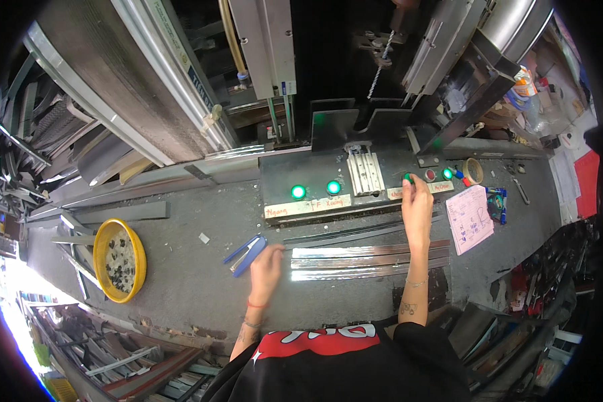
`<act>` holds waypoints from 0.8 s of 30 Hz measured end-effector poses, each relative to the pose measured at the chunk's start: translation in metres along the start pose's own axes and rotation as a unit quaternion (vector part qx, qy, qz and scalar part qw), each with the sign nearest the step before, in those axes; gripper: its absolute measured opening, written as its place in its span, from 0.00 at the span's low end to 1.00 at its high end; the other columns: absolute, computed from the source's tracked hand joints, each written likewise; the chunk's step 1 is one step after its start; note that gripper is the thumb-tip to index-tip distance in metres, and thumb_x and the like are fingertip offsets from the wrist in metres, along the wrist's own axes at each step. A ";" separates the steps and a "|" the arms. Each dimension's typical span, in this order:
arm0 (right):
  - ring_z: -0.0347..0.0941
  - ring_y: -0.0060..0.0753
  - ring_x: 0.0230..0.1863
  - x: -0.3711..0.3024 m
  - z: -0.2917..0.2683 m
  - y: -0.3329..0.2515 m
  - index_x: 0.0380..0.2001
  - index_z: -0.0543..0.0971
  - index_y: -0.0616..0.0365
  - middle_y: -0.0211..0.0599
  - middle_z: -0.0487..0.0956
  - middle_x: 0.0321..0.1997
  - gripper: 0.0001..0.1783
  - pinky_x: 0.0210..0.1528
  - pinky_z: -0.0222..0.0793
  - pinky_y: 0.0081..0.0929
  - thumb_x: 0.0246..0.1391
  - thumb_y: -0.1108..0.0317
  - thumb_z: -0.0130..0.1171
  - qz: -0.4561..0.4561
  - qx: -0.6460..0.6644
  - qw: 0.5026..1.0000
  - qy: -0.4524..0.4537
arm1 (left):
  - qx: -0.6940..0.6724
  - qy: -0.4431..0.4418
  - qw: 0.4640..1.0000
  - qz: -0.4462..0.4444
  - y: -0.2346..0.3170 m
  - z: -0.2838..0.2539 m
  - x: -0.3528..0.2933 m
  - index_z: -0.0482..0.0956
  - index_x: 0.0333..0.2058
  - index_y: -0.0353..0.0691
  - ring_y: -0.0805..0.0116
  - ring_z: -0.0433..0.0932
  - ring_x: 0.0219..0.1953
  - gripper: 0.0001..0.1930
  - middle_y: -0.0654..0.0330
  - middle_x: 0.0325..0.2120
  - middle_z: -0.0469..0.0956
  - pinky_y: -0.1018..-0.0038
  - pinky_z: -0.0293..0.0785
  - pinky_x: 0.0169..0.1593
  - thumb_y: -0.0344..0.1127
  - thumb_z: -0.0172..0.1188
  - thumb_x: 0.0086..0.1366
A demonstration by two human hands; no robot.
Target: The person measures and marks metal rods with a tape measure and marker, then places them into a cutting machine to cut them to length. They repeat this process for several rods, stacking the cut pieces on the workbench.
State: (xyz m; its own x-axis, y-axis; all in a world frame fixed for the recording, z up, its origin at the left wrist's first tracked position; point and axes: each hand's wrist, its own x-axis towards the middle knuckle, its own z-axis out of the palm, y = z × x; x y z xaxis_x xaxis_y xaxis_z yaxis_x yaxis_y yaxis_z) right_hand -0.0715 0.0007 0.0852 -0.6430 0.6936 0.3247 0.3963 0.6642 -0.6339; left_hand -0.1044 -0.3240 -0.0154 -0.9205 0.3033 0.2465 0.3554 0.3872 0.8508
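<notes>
My right hand (417,209) reaches to the control box (281,175), its fingertips closed on a small green knob (407,179). A red button and a lit green button (447,174) sit just right of it. My left hand (266,271) is low over the bench, fingers curled together; whatever they may hold is hidden. Beside it on the left lies a blue stapler (246,256). Several shiny metal strips (348,263) lie side by side between my hands, with thin dark strips (355,234) behind them. A ribbed metal block (364,173) sits in the middle of the box.
A drill bit (380,67) hangs above the box. At left stands a yellow basin (141,261) of small black and pale pieces. Handwritten pink paper (470,220) lies at right, near a tape roll (474,171). Metal offcuts (134,362) pile up below the bench's near edge.
</notes>
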 end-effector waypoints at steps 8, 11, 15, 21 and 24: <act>0.73 0.40 0.31 -0.067 0.059 -0.091 0.55 0.73 0.51 0.39 0.73 0.32 0.23 0.35 0.71 0.35 0.58 0.57 0.56 -0.281 0.041 0.947 -0.153 | -0.004 -0.018 0.999 -0.040 0.007 -0.003 -0.001 0.79 0.37 0.36 0.70 0.75 0.24 0.07 0.58 0.23 0.77 0.75 0.68 0.29 0.24 0.53 0.63; 0.72 0.39 0.37 -0.070 0.081 -0.109 0.51 0.75 0.51 0.37 0.71 0.32 0.20 0.39 0.68 0.35 0.56 0.58 0.57 -0.282 -0.039 0.942 -0.176 | 0.001 -0.032 0.997 -0.064 0.010 -0.007 0.000 0.78 0.37 0.35 0.65 0.78 0.26 0.06 0.55 0.24 0.77 0.73 0.72 0.32 0.24 0.53 0.63; 0.70 0.40 0.42 -0.072 0.083 -0.106 0.53 0.74 0.51 0.38 0.73 0.38 0.21 0.45 0.64 0.37 0.57 0.61 0.56 -0.305 -0.079 0.940 -0.128 | -0.004 -0.028 0.999 -0.044 0.012 -0.006 0.000 0.79 0.37 0.35 0.64 0.78 0.27 0.07 0.55 0.25 0.78 0.72 0.72 0.33 0.23 0.53 0.63; 0.69 0.41 0.43 -0.077 0.071 -0.084 0.59 0.70 0.50 0.46 0.75 0.49 0.25 0.48 0.62 0.35 0.58 0.63 0.55 -0.287 -0.089 0.953 -0.036 | 0.022 -0.002 1.000 -0.008 0.020 -0.025 0.006 0.79 0.37 0.35 0.61 0.80 0.30 0.07 0.54 0.26 0.79 0.71 0.74 0.35 0.22 0.54 0.62; 0.70 0.44 0.42 -0.073 0.071 -0.085 0.62 0.67 0.51 0.47 0.75 0.48 0.28 0.47 0.66 0.36 0.58 0.65 0.55 -0.294 -0.064 0.952 -0.048 | 0.062 0.056 0.994 0.073 0.026 -0.044 0.031 0.78 0.37 0.36 0.59 0.79 0.32 0.08 0.54 0.29 0.79 0.69 0.74 0.37 0.20 0.54 0.60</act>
State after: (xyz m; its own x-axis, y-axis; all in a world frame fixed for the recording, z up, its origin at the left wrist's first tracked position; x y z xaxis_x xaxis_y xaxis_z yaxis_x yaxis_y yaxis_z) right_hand -0.1048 -0.1266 0.0650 -0.8329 0.1665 0.5278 0.0216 0.9628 -0.2695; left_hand -0.1313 -0.3429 0.0347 -0.8675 0.2682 0.4189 0.4974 0.4534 0.7396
